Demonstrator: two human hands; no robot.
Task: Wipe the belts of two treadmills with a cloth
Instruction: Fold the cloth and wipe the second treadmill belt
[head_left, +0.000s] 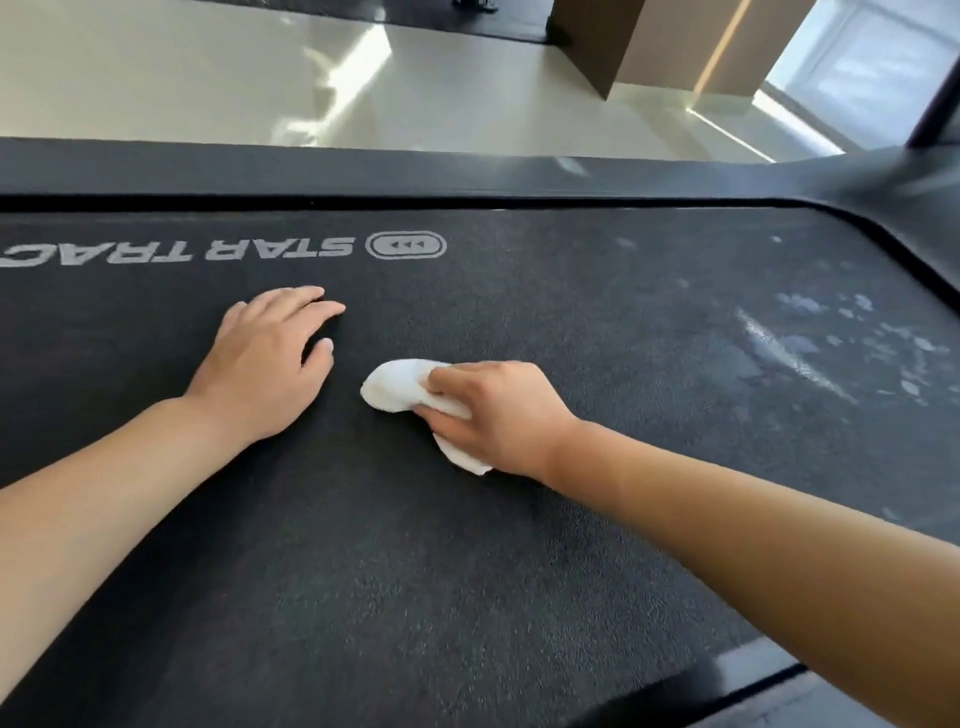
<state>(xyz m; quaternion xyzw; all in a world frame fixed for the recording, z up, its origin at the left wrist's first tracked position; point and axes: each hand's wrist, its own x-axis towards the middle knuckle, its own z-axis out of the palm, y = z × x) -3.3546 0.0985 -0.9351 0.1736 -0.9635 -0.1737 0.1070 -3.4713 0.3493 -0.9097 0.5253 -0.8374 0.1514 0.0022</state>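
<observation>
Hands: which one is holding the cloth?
The right hand grips the white cloth on the belt; the left hand rests flat, holding nothing.

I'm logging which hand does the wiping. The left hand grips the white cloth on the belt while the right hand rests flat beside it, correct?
Not quite: the hands are swapped. In the head view the right hand grips the white cloth on the belt, while the left hand rests flat beside it.
</observation>
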